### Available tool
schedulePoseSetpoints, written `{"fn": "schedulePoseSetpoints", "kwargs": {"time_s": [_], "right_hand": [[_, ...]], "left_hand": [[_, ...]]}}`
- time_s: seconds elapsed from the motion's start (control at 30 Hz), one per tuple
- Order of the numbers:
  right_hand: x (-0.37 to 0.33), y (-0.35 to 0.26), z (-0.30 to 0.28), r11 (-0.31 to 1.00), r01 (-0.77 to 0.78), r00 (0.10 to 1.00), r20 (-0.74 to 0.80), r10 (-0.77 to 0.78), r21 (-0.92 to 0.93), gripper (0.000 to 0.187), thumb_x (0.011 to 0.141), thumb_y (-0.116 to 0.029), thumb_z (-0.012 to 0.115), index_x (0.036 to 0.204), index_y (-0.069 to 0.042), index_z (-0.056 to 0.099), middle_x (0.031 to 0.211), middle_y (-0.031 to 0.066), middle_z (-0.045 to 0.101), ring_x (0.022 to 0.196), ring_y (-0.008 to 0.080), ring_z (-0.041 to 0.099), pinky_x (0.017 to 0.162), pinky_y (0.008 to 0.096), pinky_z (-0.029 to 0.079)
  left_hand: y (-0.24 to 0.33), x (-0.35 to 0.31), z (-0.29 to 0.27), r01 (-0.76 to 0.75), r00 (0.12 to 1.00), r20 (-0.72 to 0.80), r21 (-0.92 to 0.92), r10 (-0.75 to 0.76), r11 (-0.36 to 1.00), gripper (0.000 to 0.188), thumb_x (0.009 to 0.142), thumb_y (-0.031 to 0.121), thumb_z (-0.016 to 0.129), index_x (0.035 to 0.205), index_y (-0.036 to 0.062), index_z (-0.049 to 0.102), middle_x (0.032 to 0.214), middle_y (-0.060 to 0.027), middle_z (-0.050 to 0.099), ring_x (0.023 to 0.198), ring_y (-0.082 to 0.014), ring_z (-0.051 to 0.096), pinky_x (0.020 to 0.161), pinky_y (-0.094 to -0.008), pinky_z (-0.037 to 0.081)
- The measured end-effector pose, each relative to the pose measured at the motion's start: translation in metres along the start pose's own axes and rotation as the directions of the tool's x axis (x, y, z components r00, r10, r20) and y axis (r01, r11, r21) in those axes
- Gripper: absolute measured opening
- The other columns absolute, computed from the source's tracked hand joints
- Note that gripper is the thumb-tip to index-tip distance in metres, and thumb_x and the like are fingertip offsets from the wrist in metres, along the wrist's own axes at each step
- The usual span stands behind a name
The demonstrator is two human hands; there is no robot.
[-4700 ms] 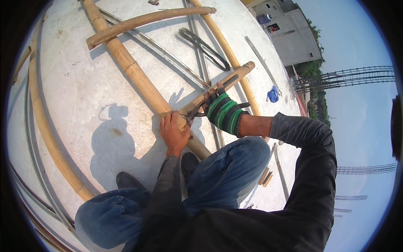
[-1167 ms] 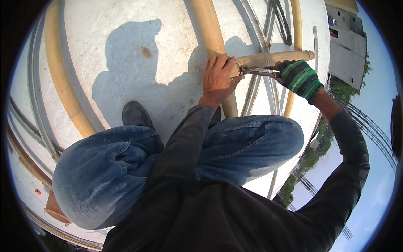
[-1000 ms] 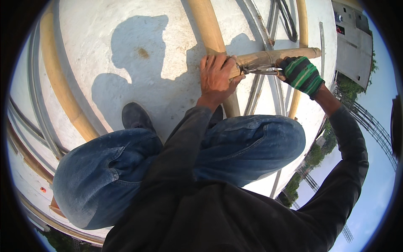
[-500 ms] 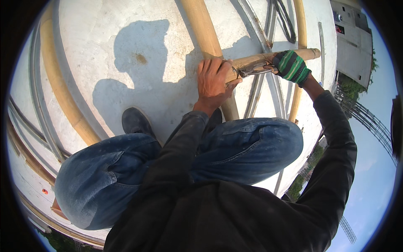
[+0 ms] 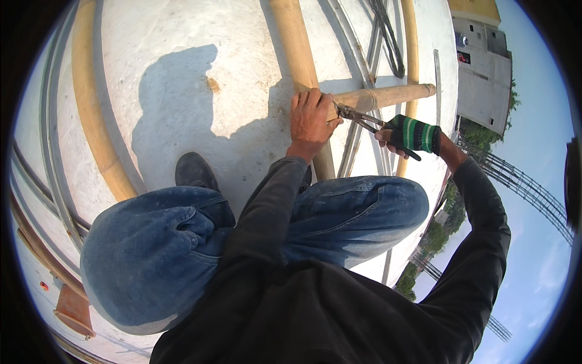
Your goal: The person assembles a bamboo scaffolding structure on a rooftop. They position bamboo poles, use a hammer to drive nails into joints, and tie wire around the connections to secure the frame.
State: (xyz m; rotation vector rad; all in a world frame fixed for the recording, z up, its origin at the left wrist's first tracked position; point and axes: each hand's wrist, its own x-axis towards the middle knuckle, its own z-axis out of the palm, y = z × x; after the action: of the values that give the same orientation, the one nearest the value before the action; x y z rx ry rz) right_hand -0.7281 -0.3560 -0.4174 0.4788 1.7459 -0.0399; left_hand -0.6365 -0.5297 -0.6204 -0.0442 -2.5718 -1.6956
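Observation:
My bare left hand [image 5: 312,120] is wrapped over the spot where a short bamboo pole [image 5: 400,93] meets a long bamboo pole [image 5: 293,42]. In my right hand [image 5: 412,136], which wears a green and black striped glove with bare fingertips, is a pair of pincers [image 5: 362,116], held by the handles. The pincers' jaws sit at the crossing, right beside my left thumb. Thin dark wire seems to be at the jaws, but it is too small to make out fully. My left palm hides part of the joint.
More bamboo poles lie to the left [image 5: 91,91] and right [image 5: 411,48]. Metal bars [image 5: 351,36] cross under the short pole, near a dark looped bundle [image 5: 388,36]. The pale slab [image 5: 445,36] ends at the right; beyond are a building [image 5: 485,79] and a steel lattice [image 5: 521,182].
My right hand has drawn back from the short pole, moving down and toward me. The pincers now angle away from the pole, jaws at the joint. My left hand stays at the joint.

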Motion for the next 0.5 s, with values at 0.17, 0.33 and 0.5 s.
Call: {"fn": "schedulePoseSetpoints", "kwargs": {"time_s": [0.17, 0.33, 0.5], "right_hand": [[-0.009, -0.018, -0.004, 0.977, 0.074, 0.994, -0.068, -0.089, -0.198, 0.04, 0.107, -0.036, 0.066, 0.114, 0.003, 0.072, 0.081, 0.0077, 0.075, 0.071, 0.0165, 0.076, 0.067, 0.0313, 0.063], [-0.016, -0.04, -0.029, 0.956, 0.003, 1.0, 0.025, 0.004, -0.293, 0.049, 0.109, -0.045, 0.061, 0.117, 0.002, 0.071, 0.09, 0.0156, 0.079, 0.079, 0.0226, 0.08, 0.068, 0.0342, 0.066], [-0.016, -0.026, -0.044, 0.998, 0.033, 0.984, 0.175, -0.043, 0.061, 0.047, 0.105, -0.039, 0.071, 0.113, 0.007, 0.071, 0.085, 0.0217, 0.077, 0.074, 0.0281, 0.08, 0.062, 0.0384, 0.067]], "left_hand": [[0.005, -0.002, -0.001, 0.029, 0.999, 0.037, 0.0, -0.029, 1.0, 0.061, 0.074, 0.028, 0.096, 0.125, 0.0073, 0.069, 0.117, -0.0101, 0.058, 0.117, -0.0312, 0.056, 0.116, -0.0498, 0.036], [0.023, -0.021, 0.007, -0.03, 0.991, -0.12, 0.173, 0.051, 0.984, 0.08, 0.079, 0.021, 0.091, 0.151, 0.0104, 0.056, 0.139, -0.0133, 0.056, 0.132, -0.0323, 0.053, 0.126, -0.0527, 0.029], [0.066, -0.023, 0.029, -0.35, 0.904, -0.226, 0.095, 0.363, 0.932, 0.082, 0.088, 0.012, 0.078, 0.163, 0.0145, 0.043, 0.15, -0.0173, 0.051, 0.139, -0.0362, 0.053, 0.125, -0.0551, 0.035]]}}
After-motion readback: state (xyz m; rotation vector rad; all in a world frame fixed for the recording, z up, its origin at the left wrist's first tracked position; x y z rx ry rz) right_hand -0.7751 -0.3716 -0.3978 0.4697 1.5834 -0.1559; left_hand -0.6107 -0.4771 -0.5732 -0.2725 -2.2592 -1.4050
